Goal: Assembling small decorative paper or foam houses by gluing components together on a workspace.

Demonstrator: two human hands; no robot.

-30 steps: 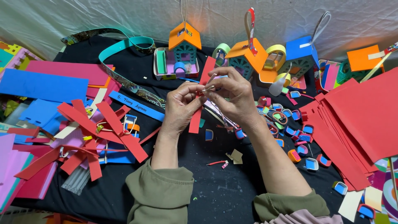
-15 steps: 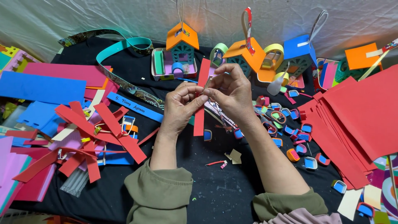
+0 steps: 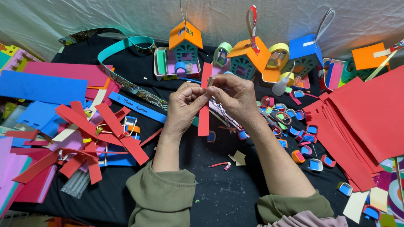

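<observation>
- Far left on the desk point(image 3: 219, 197), flat blue and pink foam sheets point(image 3: 42, 86) lie beside a heap of red strips point(image 3: 99, 130).
- The left hand point(image 3: 183, 107) has its grip closed, thumb and fingers pinching a red foam strip point(image 3: 204, 111) that hangs upright above the desk.
- Behind it, an open tray point(image 3: 162, 63) holds a small orange-roofed house point(image 3: 185, 42).
- The right hand point(image 3: 235, 96) pinches the same strip's upper part, its grip closed.
- Far right lies a stack of red sheets point(image 3: 362, 113).

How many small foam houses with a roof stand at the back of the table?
3: orange-roofed house back centre, orange-roofed house right of it, blue-roofed house further right. Others may be hidden.
</observation>
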